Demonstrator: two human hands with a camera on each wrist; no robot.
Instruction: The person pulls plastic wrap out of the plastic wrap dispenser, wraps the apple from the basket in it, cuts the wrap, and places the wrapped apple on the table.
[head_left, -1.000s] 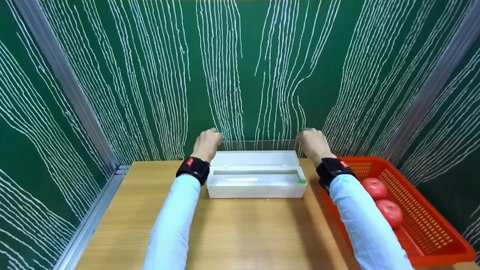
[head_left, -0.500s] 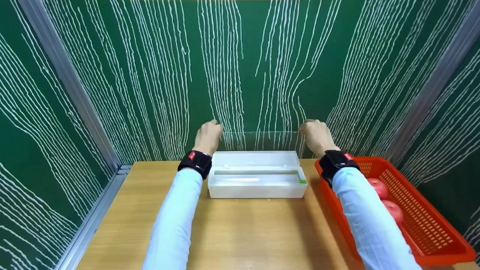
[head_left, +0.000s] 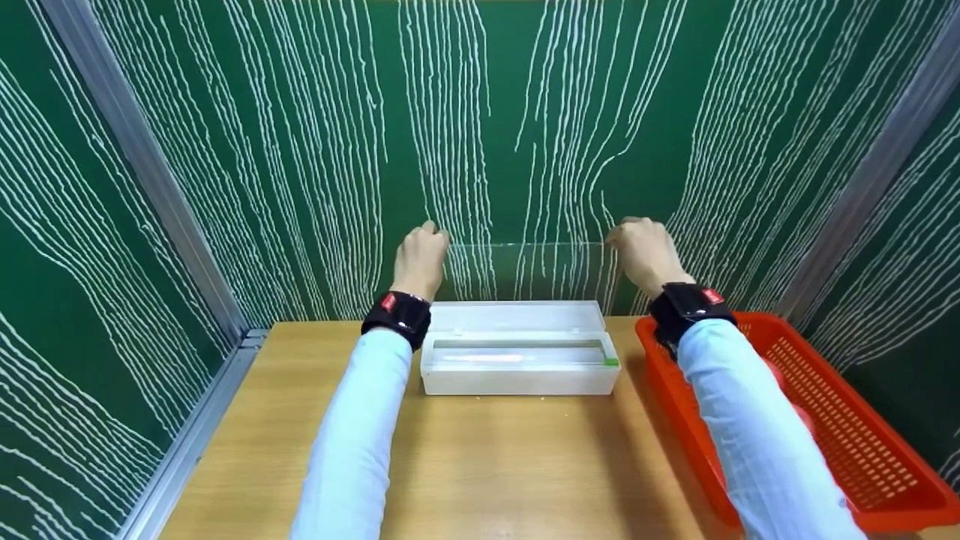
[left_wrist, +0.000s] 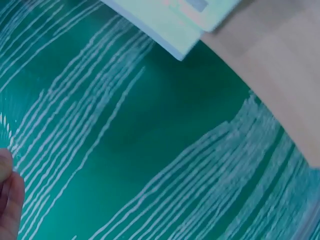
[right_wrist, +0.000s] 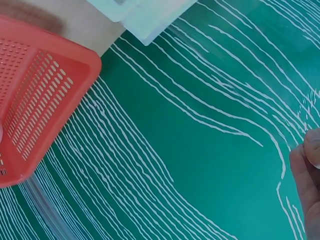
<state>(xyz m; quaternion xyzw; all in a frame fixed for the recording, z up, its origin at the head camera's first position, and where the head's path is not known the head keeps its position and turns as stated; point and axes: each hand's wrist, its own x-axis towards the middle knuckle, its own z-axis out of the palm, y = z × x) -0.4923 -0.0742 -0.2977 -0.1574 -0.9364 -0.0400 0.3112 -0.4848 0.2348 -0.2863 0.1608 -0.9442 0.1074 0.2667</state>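
Note:
A white cling film box stands on the table with its lid tipped back, a roll of film inside. Clear cling film stretches up behind it, its top edge taut between both hands. My left hand pinches the left corner of that edge, my right hand the right corner. Only a thumb and fingers of the left hand show in the left wrist view. Likewise, fingertips of the right hand appear at the right border of the right wrist view.
An orange-red basket sits at the table's right, under my right forearm. Round red fruits inside are mostly hidden by the sleeve. Behind the wooden table rises a green wall with white wavy lines, flanked by metal posts.
Both hands have risen and moved away from the box, drawing the film's top edge higher. The box stays in place with its lid back.

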